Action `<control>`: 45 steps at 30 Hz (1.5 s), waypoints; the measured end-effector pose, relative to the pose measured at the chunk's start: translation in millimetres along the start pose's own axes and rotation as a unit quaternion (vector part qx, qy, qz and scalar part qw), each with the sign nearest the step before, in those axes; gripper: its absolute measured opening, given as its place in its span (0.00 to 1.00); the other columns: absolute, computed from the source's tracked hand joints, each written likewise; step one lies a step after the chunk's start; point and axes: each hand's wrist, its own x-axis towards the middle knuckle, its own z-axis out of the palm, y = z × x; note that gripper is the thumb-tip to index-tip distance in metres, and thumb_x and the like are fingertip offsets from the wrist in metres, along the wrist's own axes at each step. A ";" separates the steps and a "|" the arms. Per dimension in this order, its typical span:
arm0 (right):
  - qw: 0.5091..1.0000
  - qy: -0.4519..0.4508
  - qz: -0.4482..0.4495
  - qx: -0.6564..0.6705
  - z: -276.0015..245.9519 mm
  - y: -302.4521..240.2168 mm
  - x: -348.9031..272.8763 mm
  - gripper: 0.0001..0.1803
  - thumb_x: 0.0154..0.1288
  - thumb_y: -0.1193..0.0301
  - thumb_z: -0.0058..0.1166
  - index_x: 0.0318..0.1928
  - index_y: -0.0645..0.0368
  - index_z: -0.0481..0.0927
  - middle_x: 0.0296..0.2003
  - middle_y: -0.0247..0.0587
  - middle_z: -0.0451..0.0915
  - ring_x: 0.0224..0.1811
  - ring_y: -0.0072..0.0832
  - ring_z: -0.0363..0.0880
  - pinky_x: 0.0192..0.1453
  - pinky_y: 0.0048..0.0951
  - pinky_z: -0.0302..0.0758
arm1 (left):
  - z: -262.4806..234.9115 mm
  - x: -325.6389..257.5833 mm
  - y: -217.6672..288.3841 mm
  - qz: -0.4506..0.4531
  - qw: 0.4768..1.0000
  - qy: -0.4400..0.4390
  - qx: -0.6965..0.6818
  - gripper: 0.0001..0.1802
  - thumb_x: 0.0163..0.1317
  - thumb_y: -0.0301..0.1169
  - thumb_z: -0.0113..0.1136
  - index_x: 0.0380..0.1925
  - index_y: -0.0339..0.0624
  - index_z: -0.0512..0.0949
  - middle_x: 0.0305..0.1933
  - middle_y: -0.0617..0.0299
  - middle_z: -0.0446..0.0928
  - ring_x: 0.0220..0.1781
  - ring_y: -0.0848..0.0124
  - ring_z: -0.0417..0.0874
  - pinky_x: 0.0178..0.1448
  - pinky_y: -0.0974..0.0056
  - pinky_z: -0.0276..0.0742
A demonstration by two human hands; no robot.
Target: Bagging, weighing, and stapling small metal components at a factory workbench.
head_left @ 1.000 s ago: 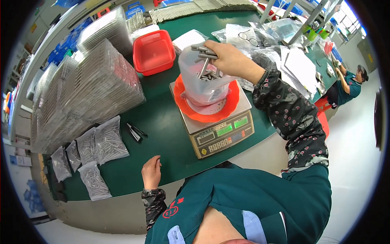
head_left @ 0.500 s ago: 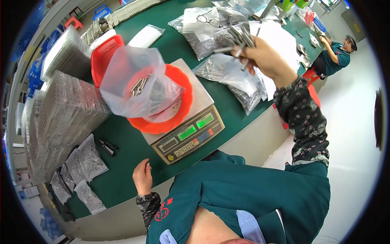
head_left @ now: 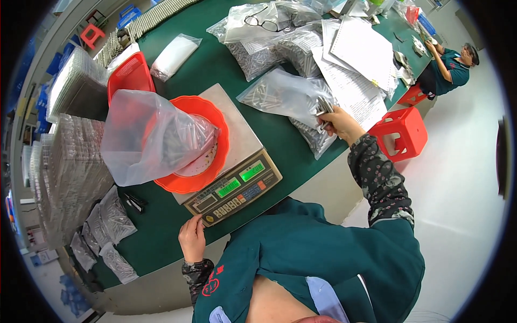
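My right hand (head_left: 338,125) is closed around several thin metal rods (head_left: 323,110), at the right end of a clear plastic bag (head_left: 277,91) of similar rods. My left hand (head_left: 192,237) rests at the table edge with its fingers loosely stretched, by the front left corner of a digital scale (head_left: 237,202). On the scale's metal plate stands a round orange-red basin (head_left: 223,129). A large translucent bag (head_left: 137,140) lies in the basin and spills over its left side, with grey rods showing dimly through the plastic.
Stacked clear trays (head_left: 81,167) rise on the left, near small filled bags (head_left: 116,220) and a black tool (head_left: 134,203). A red basket (head_left: 131,75) stands behind the basin. Papers (head_left: 355,81) and glasses (head_left: 264,23) lie farther back. Right are a red stool (head_left: 401,134) and a seated person (head_left: 449,70).
My right hand has come down with the rods, from above the bags to the right end of the open one. My left hand stays by the scale. The whole view has shifted slightly.
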 end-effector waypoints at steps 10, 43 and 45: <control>0.769 0.147 -0.407 -0.471 31.7 17.4 93.8 0.19 0.54 0.71 0.51 0.46 0.64 0.69 0.35 0.53 0.76 0.37 0.45 0.75 0.42 0.39 0.72 | 11.2 -33.9 10.1 -0.097 0.994 0.043 -0.008 0.06 0.54 0.23 0.51 0.33 0.37 0.74 0.24 0.56 0.74 0.24 0.63 0.75 0.30 0.63 0.70; 0.760 0.127 -0.363 -0.524 40.3 -111.4 -43.0 0.11 0.51 0.65 0.49 0.29 0.60 0.78 0.22 0.49 0.76 0.26 0.42 0.75 0.33 0.37 0.70 | 0.8 -56.4 -0.6 -0.088 0.993 0.071 0.033 0.08 0.52 0.24 0.54 0.34 0.41 0.75 0.26 0.55 0.75 0.30 0.57 0.75 0.34 0.59 0.70; 0.715 0.139 -0.324 -0.603 29.1 -115.1 -31.8 0.11 0.50 0.66 0.48 0.29 0.60 0.78 0.23 0.49 0.76 0.27 0.42 0.76 0.34 0.38 0.70 | -0.3 -55.7 -3.5 -0.087 0.994 0.070 0.017 0.08 0.51 0.24 0.55 0.34 0.41 0.75 0.27 0.55 0.75 0.30 0.56 0.75 0.34 0.59 0.70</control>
